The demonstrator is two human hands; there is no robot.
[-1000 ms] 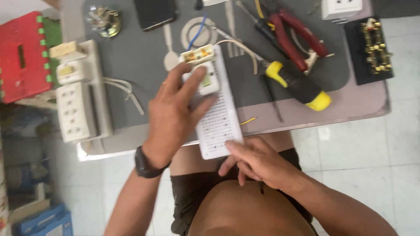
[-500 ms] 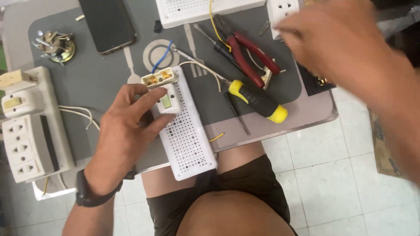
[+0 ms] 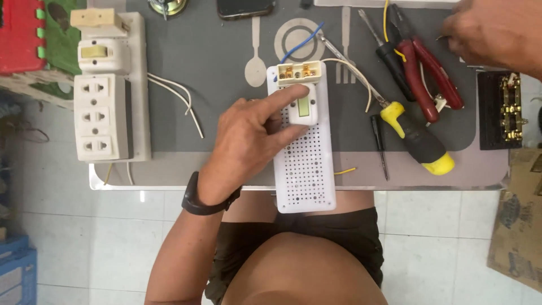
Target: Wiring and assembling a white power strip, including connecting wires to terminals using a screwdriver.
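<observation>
Bare mat (image 3: 214,56) left of perforated board (image 3: 305,169); right blocked: screwdriver (image 3: 415,135), pliers (image 3: 426,70).

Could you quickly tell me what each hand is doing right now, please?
Left hand: closed on the white switch, pinning it to the perforated board.
Right hand: beside the red pliers; whether it grips anything cannot be told.

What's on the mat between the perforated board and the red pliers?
In the head view, between the board and the pliers lie a yellow-handled screwdriver, a small black screwdriver and a white wire.
</observation>
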